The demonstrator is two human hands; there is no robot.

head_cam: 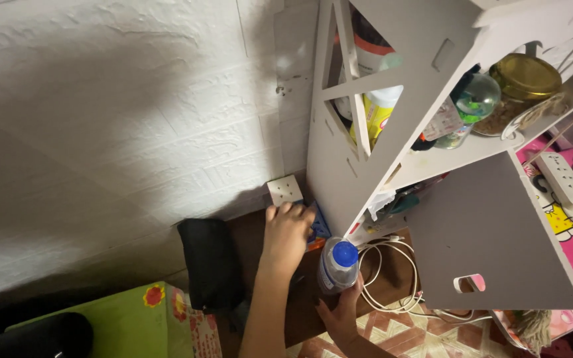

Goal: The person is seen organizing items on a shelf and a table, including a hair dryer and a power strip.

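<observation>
The right hand (pixel 341 311) is clamping its grip around a clear plastic bottle with a blue cap (pixel 337 265), upright beside coiled white cables (pixel 392 278). The left hand (pixel 286 232), fingers curled, is pressing a blue box (pixel 318 225) against the white shelf unit (pixel 333 159); swinging the bottle could snag those cables.

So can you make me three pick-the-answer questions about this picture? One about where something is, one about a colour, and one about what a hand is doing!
1. Where is the coiled white cable?
A. under the white shelf unit
B. on the green box
C. on the wall

2. What colour is the water bottle cap?
A. red
B. blue
C. yellow

3. What is the right hand doing?
A. hanging free
B. pressing the wall
C. gripping the bottle

Answers: 1 A, it lies below the shelves; 2 B, the cap is blue; 3 C, fingers wrap the bottle's base.
</observation>
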